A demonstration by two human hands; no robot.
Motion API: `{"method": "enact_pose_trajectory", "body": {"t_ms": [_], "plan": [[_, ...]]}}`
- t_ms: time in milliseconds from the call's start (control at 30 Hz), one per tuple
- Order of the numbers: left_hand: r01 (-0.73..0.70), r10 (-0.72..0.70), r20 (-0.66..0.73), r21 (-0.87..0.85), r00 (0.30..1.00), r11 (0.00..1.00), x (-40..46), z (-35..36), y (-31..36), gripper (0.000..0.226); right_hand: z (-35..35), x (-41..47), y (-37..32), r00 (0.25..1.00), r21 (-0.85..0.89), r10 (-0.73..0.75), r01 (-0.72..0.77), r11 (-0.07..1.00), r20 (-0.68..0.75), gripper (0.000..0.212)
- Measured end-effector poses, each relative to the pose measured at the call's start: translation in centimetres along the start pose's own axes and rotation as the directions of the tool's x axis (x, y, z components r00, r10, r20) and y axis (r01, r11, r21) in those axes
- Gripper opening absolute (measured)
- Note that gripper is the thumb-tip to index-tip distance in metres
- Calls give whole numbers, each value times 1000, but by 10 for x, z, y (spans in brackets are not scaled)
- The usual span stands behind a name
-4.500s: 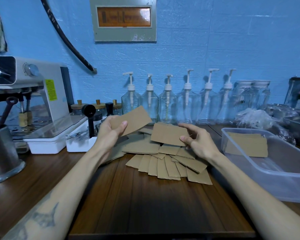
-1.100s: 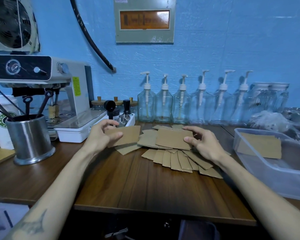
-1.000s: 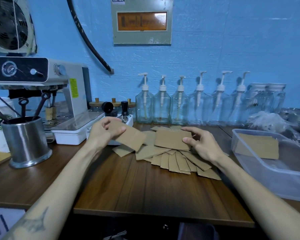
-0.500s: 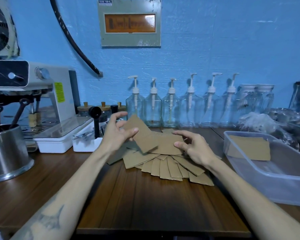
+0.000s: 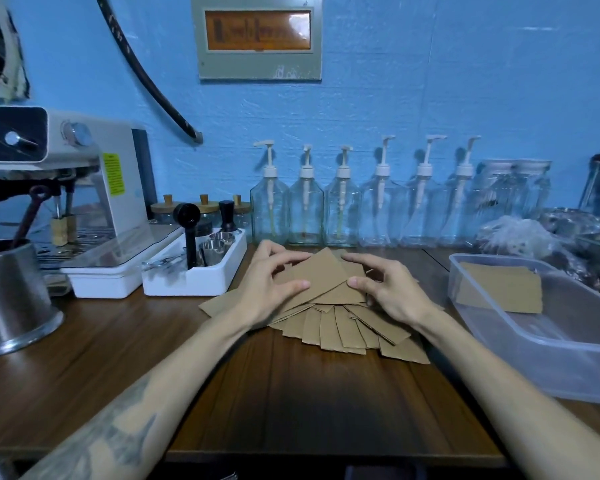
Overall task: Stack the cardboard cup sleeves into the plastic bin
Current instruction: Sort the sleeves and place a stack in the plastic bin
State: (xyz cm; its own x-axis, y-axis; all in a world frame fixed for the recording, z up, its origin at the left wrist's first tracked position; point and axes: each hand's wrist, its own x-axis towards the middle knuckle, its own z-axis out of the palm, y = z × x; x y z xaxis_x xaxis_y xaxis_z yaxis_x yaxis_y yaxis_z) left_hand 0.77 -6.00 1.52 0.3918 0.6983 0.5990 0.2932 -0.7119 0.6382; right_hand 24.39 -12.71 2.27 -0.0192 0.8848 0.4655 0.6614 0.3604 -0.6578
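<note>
- Far left, a steel canister [image 5: 13, 299] sat near the bench [image 5: 309, 403] edge, one espresso machine [image 5: 66, 188] behind it, one white tool tray [image 5: 194, 271] just beside that machine.
- The near middle of the bench lay bare wood, between the forearms, right up to the front edge.
- The left hand [image 5: 267, 289] had its fingers curled on the top sleeve [image 5: 321, 278], thumb on its face, pinching the left side.
- That top sleeve sat tilted, one corner pointing up and away, its long axis running diagonally from lower left to upper right.
- Under it lay the fanned pile of sleeves [image 5: 347, 330], flat on the bench, the front ones spread like cards with long axes pointing roughly toward the person; roughly seven edges showed along the front, the full count I could not tell.
- The right hand [image 5: 392, 292] gripped the same stack from the right, thumb tip pressed on the top sleeve's corner, fingers curled over the far edge.
- Behind, six pump bottles [image 5: 340, 209] lined the blue wall.
- Right, the plastic bin [image 5: 551, 341] stood apart from the pile, its near corner past the bench's seam; one sleeve in the bin [image 5: 499, 289] lay flat, long axis left to right.
</note>
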Motion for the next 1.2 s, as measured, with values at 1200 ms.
{"method": "enact_pose_trajectory", "body": {"t_ms": [1200], "plan": [[100,-105,146,45,984,994,-1,14,-11,34,18,14,-18,996,-186,-83,85,979,18,43]]}}
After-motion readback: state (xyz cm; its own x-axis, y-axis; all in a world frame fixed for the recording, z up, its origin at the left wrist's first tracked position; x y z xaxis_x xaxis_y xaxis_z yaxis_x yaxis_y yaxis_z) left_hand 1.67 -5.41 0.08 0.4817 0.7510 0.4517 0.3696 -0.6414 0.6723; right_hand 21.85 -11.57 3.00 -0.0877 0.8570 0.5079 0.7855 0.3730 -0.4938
